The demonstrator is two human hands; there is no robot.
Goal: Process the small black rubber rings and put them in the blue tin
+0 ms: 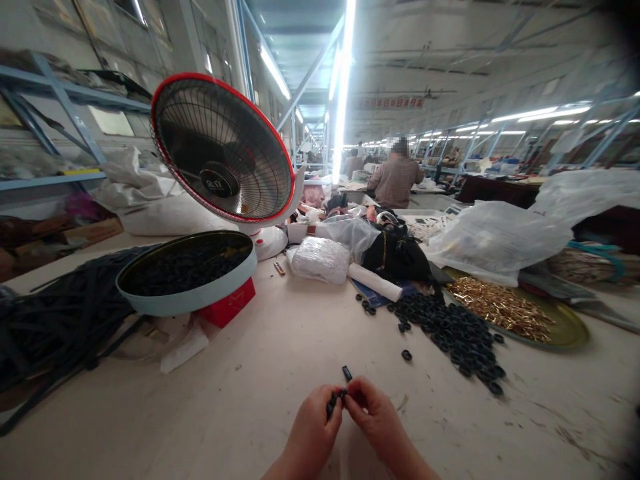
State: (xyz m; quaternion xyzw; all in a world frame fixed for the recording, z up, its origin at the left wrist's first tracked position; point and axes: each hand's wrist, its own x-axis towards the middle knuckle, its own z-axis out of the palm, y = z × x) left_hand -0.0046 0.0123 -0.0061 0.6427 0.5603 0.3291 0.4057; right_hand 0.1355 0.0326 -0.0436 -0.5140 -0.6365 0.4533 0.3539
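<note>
At the front of the table my left hand (313, 423) is closed with small dark strap loops (331, 404) in its fingers. Meeting it, my right hand (373, 410) pinches at the same dark material, its thumb and forefinger near the left fingertips; exactly what it grips is partly hidden. A short black strip (347, 373) shows just past my fingertips, and I cannot tell whether it is held or lies on the table. To the right spreads a pile of small black loops (450, 333), with one stray loop (407, 355) nearer my hands.
Gold metal pieces (505, 310) fill a round tray (575, 333) at right. A round tin (185, 305) of dark pieces rests on a red box (230, 303) at left, beside dark straps (65, 307). Behind are a red-rimmed heater (225, 147), a wrapped bundle (320, 260) and a person (397, 177).
</note>
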